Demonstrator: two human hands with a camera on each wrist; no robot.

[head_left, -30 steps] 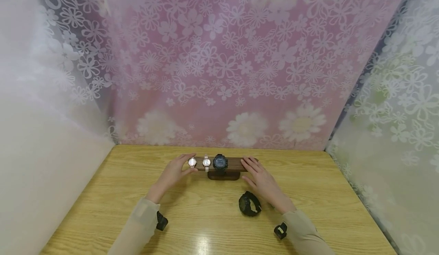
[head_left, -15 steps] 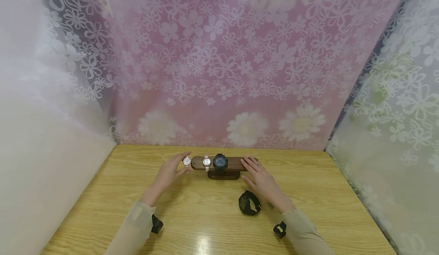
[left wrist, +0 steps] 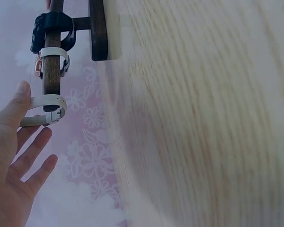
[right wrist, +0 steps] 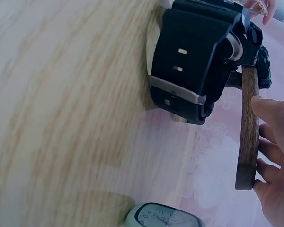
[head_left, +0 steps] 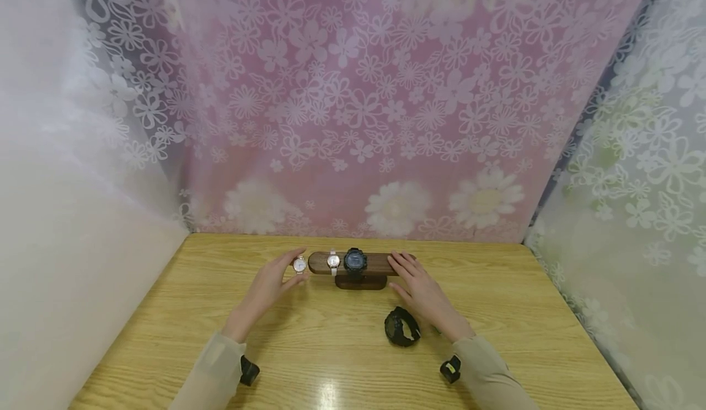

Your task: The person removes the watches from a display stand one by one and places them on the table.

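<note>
My left hand (head_left: 267, 285) holds a small watch with a pale strap (head_left: 299, 265) between thumb and fingers, just off the left end of a dark wooden watch stand (head_left: 380, 264). In the left wrist view, the buckled strap loop (left wrist: 49, 100) overlaps the bar's end. My right hand (head_left: 427, 293) grips the bar's right end, its thumb (right wrist: 265, 105) on one side and fingers on the other. On the bar sit a white-strapped watch (head_left: 333, 261) and a chunky black watch (head_left: 355, 261).
Another black watch (head_left: 401, 326) lies on its side on the wooden table (head_left: 320, 349), in front of the stand. A pale-cased watch (right wrist: 164, 216) shows at the bottom of the right wrist view. Floral curtain (head_left: 353, 122) hangs behind the table.
My left hand has drawn the pale-strapped watch leftward from the bar's left end, then slightly nearer to me. The right hand has stayed on the bar.
</note>
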